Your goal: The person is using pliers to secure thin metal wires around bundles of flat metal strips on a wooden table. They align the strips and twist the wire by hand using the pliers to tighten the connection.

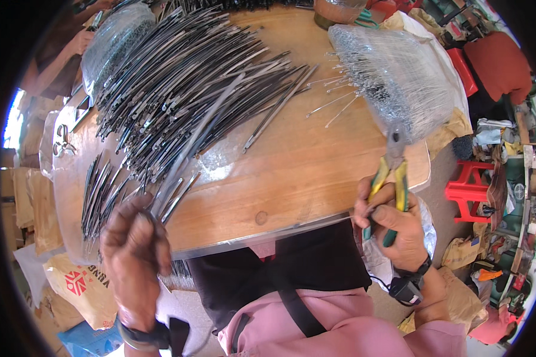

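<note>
My left hand (131,253) is closed at the near left edge of the table, its fingers slightly blurred. From it a long, thin metal strip (199,132) slants up and away over a big pile of dark strips (161,89). A smaller group of strips (96,199) lies just beyond that hand. On the right, my right hand (404,229) grips pliers (395,149) with yellow and green handles, their head pointing away from me. The jaws are close to a plastic-wrapped bundle of thin wires (405,77), whose looped ends stick out leftward.
The wooden table (298,172) has a rounded near edge by my body. Scissors (62,140) lie at its left side, and a clear plastic bag (116,44) stands at the far left. A red stool (470,190) is on the floor to the right.
</note>
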Available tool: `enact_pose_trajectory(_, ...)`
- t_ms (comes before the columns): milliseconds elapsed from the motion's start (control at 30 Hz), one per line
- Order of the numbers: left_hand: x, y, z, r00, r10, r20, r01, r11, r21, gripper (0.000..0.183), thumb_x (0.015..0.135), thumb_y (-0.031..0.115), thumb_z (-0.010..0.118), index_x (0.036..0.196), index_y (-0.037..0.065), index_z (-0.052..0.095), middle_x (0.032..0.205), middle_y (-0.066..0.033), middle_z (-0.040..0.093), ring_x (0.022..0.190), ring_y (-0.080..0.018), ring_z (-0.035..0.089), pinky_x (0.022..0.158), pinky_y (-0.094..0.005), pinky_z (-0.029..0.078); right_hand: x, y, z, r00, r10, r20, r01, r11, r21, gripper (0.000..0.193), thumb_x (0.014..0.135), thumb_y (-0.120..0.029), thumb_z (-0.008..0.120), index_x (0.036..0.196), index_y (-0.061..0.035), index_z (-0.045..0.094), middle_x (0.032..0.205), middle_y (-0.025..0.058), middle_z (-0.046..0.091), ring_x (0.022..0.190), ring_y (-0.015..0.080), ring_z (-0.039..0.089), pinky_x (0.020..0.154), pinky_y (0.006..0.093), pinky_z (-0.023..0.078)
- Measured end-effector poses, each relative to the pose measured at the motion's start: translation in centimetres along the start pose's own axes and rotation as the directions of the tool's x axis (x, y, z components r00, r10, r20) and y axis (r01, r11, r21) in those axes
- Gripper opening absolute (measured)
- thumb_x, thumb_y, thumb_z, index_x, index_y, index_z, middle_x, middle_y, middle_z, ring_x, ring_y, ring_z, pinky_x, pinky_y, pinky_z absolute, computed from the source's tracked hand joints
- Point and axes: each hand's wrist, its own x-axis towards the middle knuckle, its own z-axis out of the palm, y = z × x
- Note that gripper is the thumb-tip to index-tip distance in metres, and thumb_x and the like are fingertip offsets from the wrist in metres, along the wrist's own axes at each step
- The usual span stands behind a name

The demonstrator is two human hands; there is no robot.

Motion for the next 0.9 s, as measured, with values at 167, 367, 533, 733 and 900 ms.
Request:
enact_pose_trajectory(167,-3.8,-1.6,2.8,0.959,-0.199,0.201,0.274,0.833,-0.48,0.063,0.076,0.009,0.069,0.133,-0.005,0.045,0.067,-0.0135,0.057,0.038,-0.0174,0.049,0.032,-0.0263,0.036,0.6,-1.9,-0.3,0.977,-0.206,0.056,0.213,0.959,-0.19,0.019,0.077,-0.009,0.074,0.087,0.0041,0.064,0.101,0.0156,0.055,0.078,0.0172,0.056,0.071,0.0275,0.046)
enact_pose_trajectory(367,-4.7,-4.2,5.3,0.812,-0.321,0.488,0.504,0.807,-0.307,0.03,0.071,0.002,0.073,0.097,-0.008,0.061,0.064,-0.019,0.059,0.041,-0.0191,0.051,0.037,-0.0275,0.041,0.2,-3.3,-0.3,0.892,-0.408,0.193,0.445,0.725,-0.526,0.024,0.077,-0.014,0.078,0.089,0.0031,0.065,0.103,0.0146,0.055,0.084,0.0177,0.053,0.075,0.0293,0.043)
enact_pose_trajectory(533,-5.2,-5.1,3.8,0.907,-0.178,0.382,0.234,0.966,-0.106,0.018,0.079,-0.004,0.07,0.094,-0.008,0.061,0.071,-0.0173,0.063,0.048,-0.0159,0.053,0.044,-0.0253,0.041,0.1,-4.9,0.6,0.791,-0.446,0.419,0.574,0.304,-0.76,0.022,0.073,-0.015,0.079,0.082,0.0014,0.068,0.095,0.0138,0.06,0.087,0.0213,0.057,0.076,0.0315,0.045)
enact_pose_trajectory(733,-4.8,-6.1,3.2,0.92,-0.177,0.351,0.193,0.981,-0.011,0.005,0.084,-0.008,0.065,0.083,-0.004,0.062,0.071,-0.0046,0.064,0.056,-0.0072,0.055,0.052,-0.0196,0.043,0.3,-4.2,3.0,0.729,-0.401,0.555,0.635,0.094,-0.767,0.012,0.074,-0.003,0.073,0.083,0.0014,0.067,0.097,0.0163,0.061,0.075,0.0211,0.062,0.063,0.0307,0.049)
enact_pose_trajectory(900,-4.6,-5.6,2.9,0.889,-0.22,0.402,0.221,0.974,0.045,0.004,0.084,-0.007,0.066,0.084,-0.005,0.062,0.07,-0.0048,0.063,0.058,-0.0078,0.057,0.054,-0.0201,0.044,0.6,-4.0,3.2,0.726,-0.366,0.581,0.625,0.0,-0.781,0.012,0.071,0.002,0.07,0.083,0.001,0.067,0.1,0.0145,0.062,0.073,0.0216,0.063,0.06,0.0297,0.049)
